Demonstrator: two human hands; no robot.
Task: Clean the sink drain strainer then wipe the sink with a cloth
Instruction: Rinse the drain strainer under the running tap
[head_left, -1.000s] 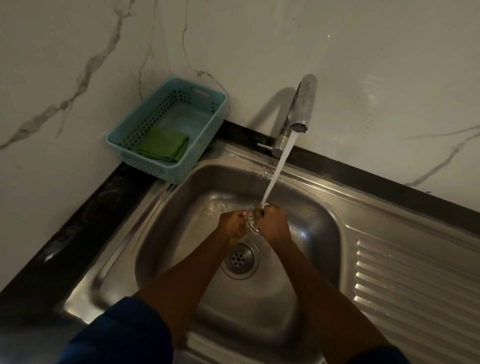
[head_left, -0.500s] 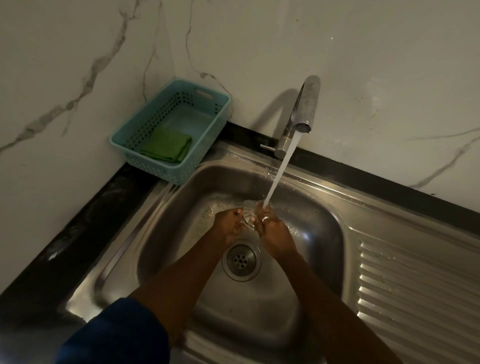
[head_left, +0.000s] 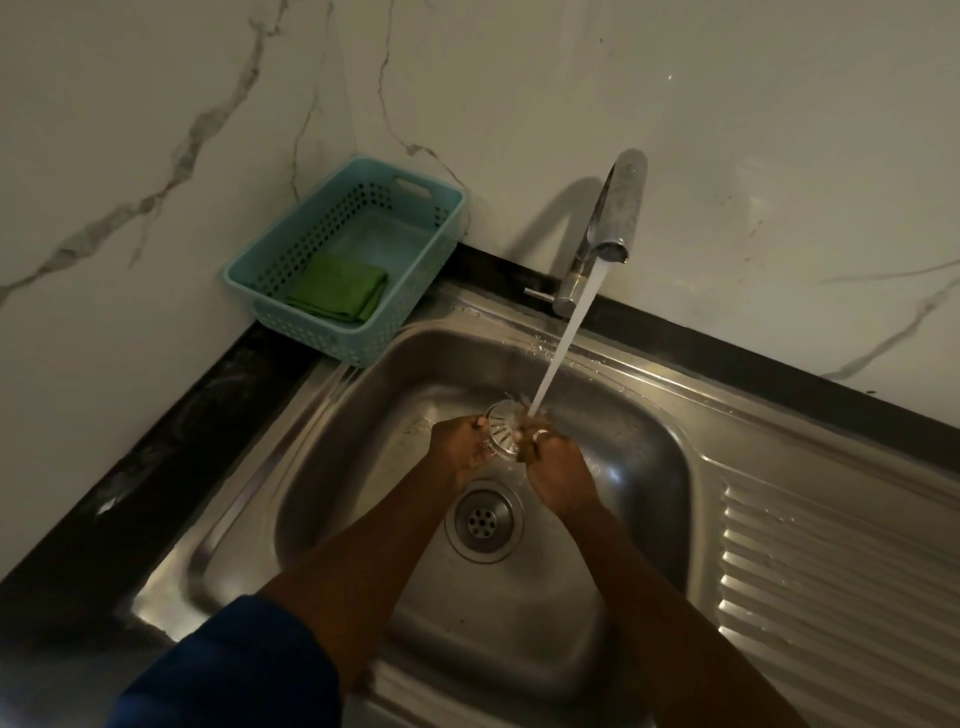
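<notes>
A round metal drain strainer is held over the steel sink, under the running stream from the tap. My left hand grips its left edge and my right hand, with a ring on one finger, grips its right edge where the water lands. Its slotted face is tilted up toward me. Below the hands the open drain hole shows in the basin floor. A folded green cloth lies in a teal basket at the sink's back left corner.
A ribbed draining board runs to the right of the basin. A black counter edge borders the sink on the left and back. Marble walls close in behind and to the left.
The strainer has been turned between my hands so more of its slotted face shows, and the water now strikes its right side by my right fingers. My hands stay over the basin.
</notes>
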